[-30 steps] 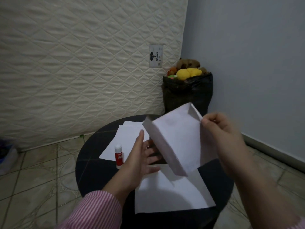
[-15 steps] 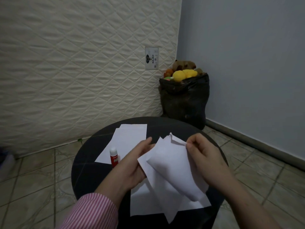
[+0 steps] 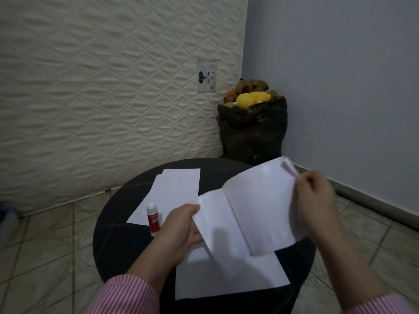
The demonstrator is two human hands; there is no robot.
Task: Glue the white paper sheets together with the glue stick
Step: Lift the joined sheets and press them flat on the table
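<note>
**Paper held open above the table; glue stick untouched**

Head view (the only view). A round black table (image 3: 118,243) carries three groups of white paper. A flat white sheet (image 3: 226,275) lies at the near edge. A small stack of white sheets (image 3: 172,191) lies at the far left, long axis running from the near left to the far right. A folded white sheet (image 3: 247,207) is held in the air above the near sheet, partly opened like a booklet, its crease running from the far left towards the near right; the right-hand leaf curls upward and is motion-blurred.

Left hand (image 3: 181,232): fingers closed together, pinching the left leaf of the folded sheet at its left edge, thumb on top. Right hand (image 3: 317,205): fingers curled, gripping the upper right corner of the right leaf; blur hides the exact pinch.

The white-capped glue stick with the red label (image 3: 153,219) stands upright on the table, cap up, touching the near corner of the stack, just left of the left hand. Cap on.

Judgement: the step in hand looks like opening or positioning the sheet before gluing. To do it well, lay the sheet flat and square on the table, pin one edge with the left hand, then free the right hand for the stick. The curled leaf may spring back, so flatten the crease first. Watch the left sleeve near the upright stick; it would tip easily.
</note>
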